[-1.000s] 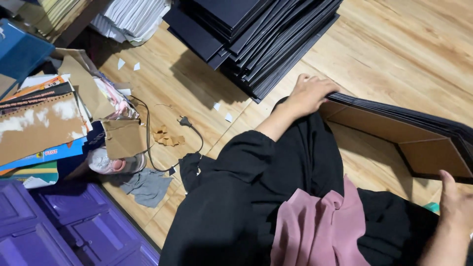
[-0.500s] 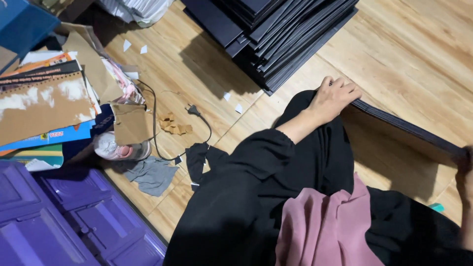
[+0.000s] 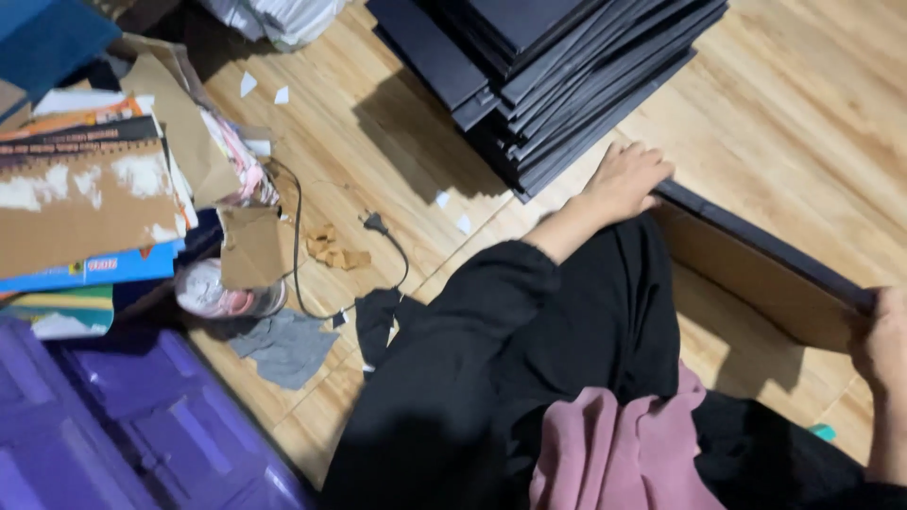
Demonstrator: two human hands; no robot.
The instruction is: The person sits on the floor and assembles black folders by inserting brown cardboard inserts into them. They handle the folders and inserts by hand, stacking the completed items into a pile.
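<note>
Gripping opp. ends of flat board [image 3: 756, 269], black outside w/ brown inner face: left hand [image 3: 624, 179], right hand [image 3: 883, 345].

Single head cam, looked steeply down from close range at the wooden floor [image 3: 812, 123]; person's lap filled the bottom, black board stack [image 3: 548, 66] at top. No second view.

A makeshift floor workshop: wooden floor [image 3: 803, 113], black boards [image 3: 548, 66] stacked at the top, cardboard scraps [image 3: 248, 244] and printed sheets [image 3: 80, 203] at left.
</note>
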